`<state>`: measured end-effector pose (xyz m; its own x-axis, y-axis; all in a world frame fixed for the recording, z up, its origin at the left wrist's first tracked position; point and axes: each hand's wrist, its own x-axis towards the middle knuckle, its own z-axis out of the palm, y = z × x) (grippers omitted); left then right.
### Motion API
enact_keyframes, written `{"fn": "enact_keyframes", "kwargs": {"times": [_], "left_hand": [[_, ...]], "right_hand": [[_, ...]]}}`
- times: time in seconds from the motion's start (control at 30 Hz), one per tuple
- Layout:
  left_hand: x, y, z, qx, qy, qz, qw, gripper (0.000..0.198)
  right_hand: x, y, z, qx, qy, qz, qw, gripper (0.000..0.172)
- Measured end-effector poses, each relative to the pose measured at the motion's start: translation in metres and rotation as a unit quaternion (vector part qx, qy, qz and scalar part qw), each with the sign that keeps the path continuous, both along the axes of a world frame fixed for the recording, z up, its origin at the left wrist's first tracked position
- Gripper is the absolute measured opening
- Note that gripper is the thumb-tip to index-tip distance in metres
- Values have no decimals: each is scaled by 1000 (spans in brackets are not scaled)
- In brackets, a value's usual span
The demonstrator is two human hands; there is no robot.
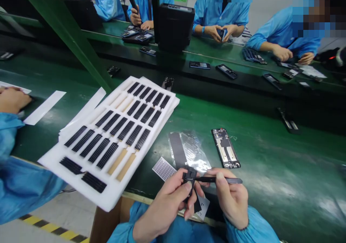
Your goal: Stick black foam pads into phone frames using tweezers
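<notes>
Pinched in my left hand (169, 201) is a small black part (190, 174) of a kind I cannot make out. My right hand (233, 199) grips dark tweezers (227, 180), whose tip reaches the black part. A white sheet with small dark marks (203, 207) shows just below my fingers. Beyond my left hand lie a white sheet of black dots (163, 169) and a clear plastic bag (193, 151) with dark strips and dots. An opened phone body (225, 148), its inner parts showing, rests on the green bench past my right hand.
A white foam tray (110, 196) with rows of black strips stands at left over the bench edge. Another person's hand (12, 99) and white strips (45, 107) are farther left. Several phones (199, 65) sit on a dark lane ahead, with co-workers beyond. A green post (67, 34) slants across.
</notes>
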<state>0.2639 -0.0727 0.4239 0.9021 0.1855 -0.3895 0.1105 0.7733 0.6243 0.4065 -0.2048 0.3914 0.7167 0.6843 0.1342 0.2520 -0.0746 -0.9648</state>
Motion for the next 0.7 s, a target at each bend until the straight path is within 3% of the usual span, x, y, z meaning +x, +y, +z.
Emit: {"fn": "enact_keyframes", "kwargs": {"times": [0.33, 0.7], "left_hand": [[-9, -4, 0, 30, 2, -9, 999, 30], [-23, -5, 0, 84, -5, 5, 996, 29]], "right_hand": [[-3, -1, 18, -2, -107, 22, 994, 25], [-10, 1, 23, -15, -127, 43, 991, 23]]}}
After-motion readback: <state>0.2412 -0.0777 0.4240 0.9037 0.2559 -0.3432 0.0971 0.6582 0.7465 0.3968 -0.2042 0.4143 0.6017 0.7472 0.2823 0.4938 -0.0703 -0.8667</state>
